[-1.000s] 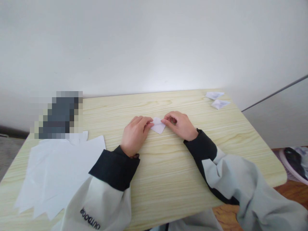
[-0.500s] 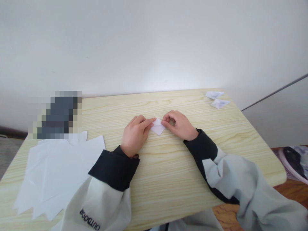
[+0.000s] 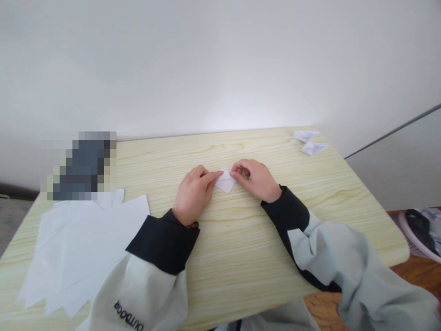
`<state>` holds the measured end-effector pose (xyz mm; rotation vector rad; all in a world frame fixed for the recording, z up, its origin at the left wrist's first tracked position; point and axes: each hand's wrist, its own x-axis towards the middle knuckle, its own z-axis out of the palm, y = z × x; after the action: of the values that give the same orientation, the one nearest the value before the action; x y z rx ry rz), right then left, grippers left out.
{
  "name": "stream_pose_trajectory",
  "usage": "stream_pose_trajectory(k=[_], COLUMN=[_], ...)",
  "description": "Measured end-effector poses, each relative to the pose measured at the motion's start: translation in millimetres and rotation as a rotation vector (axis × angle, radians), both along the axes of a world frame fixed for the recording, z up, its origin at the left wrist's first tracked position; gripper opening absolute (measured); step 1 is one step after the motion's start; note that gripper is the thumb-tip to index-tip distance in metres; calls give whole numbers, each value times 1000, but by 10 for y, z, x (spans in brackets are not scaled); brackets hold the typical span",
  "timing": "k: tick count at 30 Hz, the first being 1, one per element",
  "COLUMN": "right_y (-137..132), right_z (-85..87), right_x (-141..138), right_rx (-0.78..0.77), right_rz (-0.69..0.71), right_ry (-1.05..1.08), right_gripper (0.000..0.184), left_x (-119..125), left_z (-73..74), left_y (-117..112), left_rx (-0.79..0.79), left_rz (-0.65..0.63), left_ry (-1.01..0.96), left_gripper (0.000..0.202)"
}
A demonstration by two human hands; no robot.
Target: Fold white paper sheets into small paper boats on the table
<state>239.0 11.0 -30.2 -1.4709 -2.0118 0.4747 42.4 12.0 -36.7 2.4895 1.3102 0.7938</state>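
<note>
A small folded piece of white paper (image 3: 226,182) lies near the middle of the wooden table (image 3: 241,257), one corner pointing toward me. My left hand (image 3: 194,192) pinches its left corner between thumb and forefinger. On the opposite corner, the thumb and forefinger of my right hand (image 3: 257,179) are closed, with the other fingers curled. A crease line runs across the paper between the two hands. The fingertips cover both side corners.
Two folded white paper shapes (image 3: 313,148) rest at the far right of the table. Fanned white sheets (image 3: 99,243) lie at the left, below a dark pixelated object (image 3: 81,165). A wall stands behind the table; a basket (image 3: 418,234) is on the floor at right.
Both hands keep their grip on the folded paper, with barely any movement. The view has shifted very slightly.
</note>
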Motion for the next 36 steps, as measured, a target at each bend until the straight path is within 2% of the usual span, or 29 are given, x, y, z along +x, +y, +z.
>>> stream_pose_trajectory(k=[6, 10, 14, 23, 27, 30, 36], right_y=[12, 23, 26, 4, 2, -12, -51], right_z=[-16, -57, -98, -128, -122, -83, -27], right_x=[2, 5, 14, 27, 21, 20, 9], right_rx=[3, -5, 10, 108, 123, 112, 116], right_rz=[35, 36, 35, 92, 101, 151, 150], right_ry=[0, 27, 68, 2, -14, 17, 157], right_gripper=[5, 4, 13, 16, 21, 18, 18], left_x=[22, 29, 24, -1, 5, 21, 35], left_z=[29, 37, 28, 31, 49, 80, 130], left_y=[-9, -12, -16, -4, 17, 3, -37], left_rx=[29, -11, -20, -2, -86, -203, -449], left_rz=[21, 107, 174, 124, 129, 112, 72], left_ry=[27, 61, 102, 65, -20, -165, -422], left_gripper=[28, 26, 29, 26, 21, 18, 33])
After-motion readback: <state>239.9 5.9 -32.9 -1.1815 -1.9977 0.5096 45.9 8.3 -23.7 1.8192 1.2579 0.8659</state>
